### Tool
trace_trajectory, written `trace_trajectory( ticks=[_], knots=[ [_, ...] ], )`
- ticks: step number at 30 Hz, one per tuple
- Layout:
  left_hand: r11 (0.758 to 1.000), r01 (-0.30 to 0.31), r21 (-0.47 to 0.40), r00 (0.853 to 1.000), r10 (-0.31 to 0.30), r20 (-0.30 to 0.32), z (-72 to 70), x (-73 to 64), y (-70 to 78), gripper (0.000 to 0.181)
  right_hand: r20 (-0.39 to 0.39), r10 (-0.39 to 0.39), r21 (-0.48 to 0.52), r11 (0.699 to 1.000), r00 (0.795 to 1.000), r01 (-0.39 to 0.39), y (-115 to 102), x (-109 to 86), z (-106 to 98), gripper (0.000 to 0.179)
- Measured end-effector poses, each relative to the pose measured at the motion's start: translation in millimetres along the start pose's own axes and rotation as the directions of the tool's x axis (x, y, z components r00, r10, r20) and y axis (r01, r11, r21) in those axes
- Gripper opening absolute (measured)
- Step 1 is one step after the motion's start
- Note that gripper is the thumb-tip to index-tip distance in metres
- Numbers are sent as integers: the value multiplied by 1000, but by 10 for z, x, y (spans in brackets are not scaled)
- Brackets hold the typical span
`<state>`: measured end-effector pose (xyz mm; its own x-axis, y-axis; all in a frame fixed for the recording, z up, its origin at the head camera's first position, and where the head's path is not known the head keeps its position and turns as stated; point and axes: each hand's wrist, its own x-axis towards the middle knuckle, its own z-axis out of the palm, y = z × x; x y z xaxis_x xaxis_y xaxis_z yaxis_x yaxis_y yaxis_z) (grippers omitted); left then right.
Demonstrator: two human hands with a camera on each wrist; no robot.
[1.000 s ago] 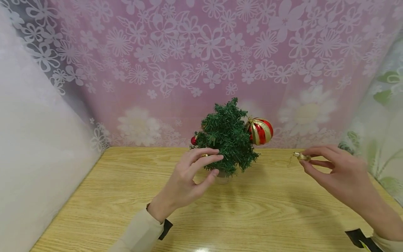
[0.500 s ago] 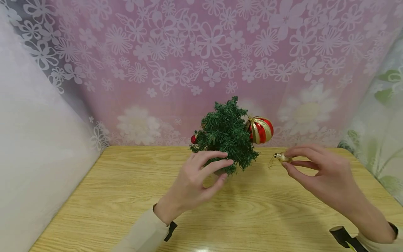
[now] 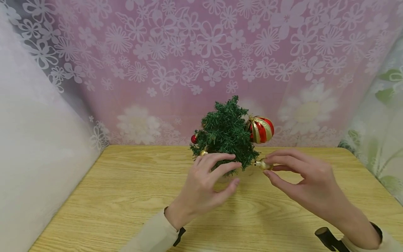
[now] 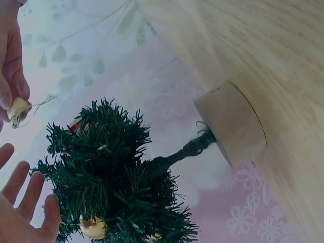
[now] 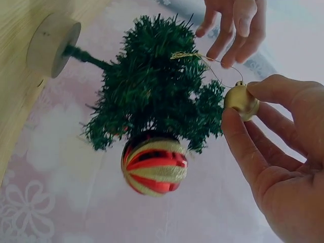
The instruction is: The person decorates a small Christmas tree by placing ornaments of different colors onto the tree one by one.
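Note:
My right hand (image 3: pixel 306 176) pinches a small gold bauble (image 5: pixel 242 102) between thumb and fingertips, just right of the small artificial Christmas tree (image 3: pixel 228 127). A thin gold hanging loop (image 5: pixel 187 55) trails from the bauble's cap toward the branches in the right wrist view. In front of the lower branches is my left hand (image 3: pixel 206 185), its fingers spread and holding nothing. Whether its fingertips touch the needles I cannot tell. On the tree hang a large red-and-gold striped ball (image 3: pixel 262 130), a small red bauble (image 3: pixel 194 139) and another gold bauble (image 4: pixel 93 228).
The tree stands on a round pale base (image 4: pixel 235 124), mostly hidden by my left hand in the head view. Under it is a wood-grain table (image 3: pixel 126 182). A pink flowered curtain (image 3: pixel 176 70) hangs behind, with a white cloth (image 3: pixel 37 147) at the left.
My right hand has carried the gold bauble leftward, up to the tree's right side. My left hand has shifted a little to the right, uncovering the gold bauble on the tree's lower left.

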<state>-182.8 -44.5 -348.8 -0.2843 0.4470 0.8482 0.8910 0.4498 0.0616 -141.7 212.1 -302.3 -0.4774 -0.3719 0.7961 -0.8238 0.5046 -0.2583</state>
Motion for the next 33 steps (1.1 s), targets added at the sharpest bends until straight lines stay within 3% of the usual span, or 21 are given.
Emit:
trace_trajectory(
  ticks=[10,17,24,29,33],
  knots=[
    [999,46,17,999,-46,-5,29,8,41,25,35,-2,12,1000,999,1,-115,36,73,35],
    [998,60,30,998,-60,2,46,16,62,23,-8,-57,51,997,998,58,-91,41,151,32],
    [998,54,32,999,-53,-3,56,16,83,8,42,-15,43,999,999,14,-130,32,155,31],
    [999,48,-17,997,-48,-55,52,-19,90,4,79,25,33,999,997,-28,-140,6,143,28],
    [998,5,-68,994,-12,-111,62,-51,97,6,95,46,41,998,994,-50,-129,-30,144,25]
  ],
)
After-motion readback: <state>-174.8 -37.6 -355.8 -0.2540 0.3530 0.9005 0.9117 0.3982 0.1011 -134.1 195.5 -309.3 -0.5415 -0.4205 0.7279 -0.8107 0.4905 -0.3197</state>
